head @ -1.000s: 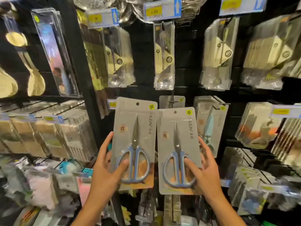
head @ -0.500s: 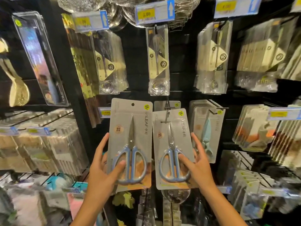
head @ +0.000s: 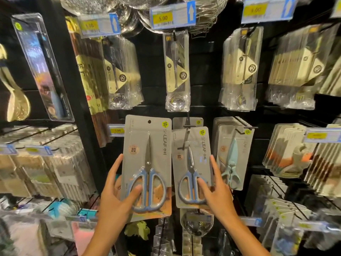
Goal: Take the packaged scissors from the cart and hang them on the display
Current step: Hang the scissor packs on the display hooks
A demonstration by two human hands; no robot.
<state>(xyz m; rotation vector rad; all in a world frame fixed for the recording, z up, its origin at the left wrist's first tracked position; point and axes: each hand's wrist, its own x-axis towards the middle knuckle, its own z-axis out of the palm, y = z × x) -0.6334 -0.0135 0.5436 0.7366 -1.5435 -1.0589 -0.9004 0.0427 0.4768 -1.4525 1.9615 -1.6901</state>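
since a second ago the right-hand scissors pack [head: 191, 167] is sitting further up and back on the display, its top now threaded over the black hook [head: 187, 134] in front of another card already hanging there. the right hand [head: 215, 193] is pinching that pack at its lower right, thumb across the blue handles and fingers behind the card's edge. the left hand [head: 114, 198] is gripping the left-hand scissors pack [head: 147, 167] (the nearer one), thumb lying on its handles, fingers wrapping the left edge; its hang hole is sitting free, off any hook. just to the right a row of teal shears packs [head: 233, 156] is hanging, and spoon packs [head: 176, 71] are hanging above under a price tag [head: 172, 16] reading 5.00.
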